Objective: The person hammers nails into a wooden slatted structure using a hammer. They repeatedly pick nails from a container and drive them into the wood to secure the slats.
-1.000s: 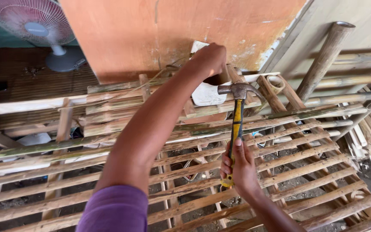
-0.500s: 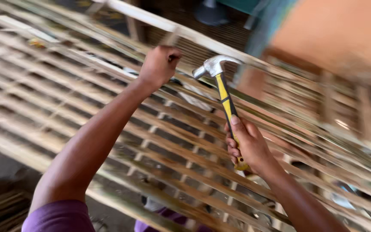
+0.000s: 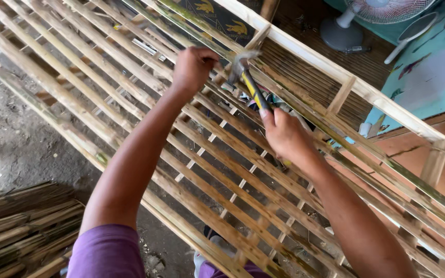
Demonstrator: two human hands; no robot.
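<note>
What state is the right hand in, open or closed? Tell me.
Closed. The right hand is wrapped around the yellow-and-black handle of the hammer, whose head is blurred above the slats.

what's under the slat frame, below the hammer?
Through the slat frame gaps below the hammer: dirt floor and something colourful beside the right hand. Slats and both arms cover the rest; the left hand hides its spot.
</note>
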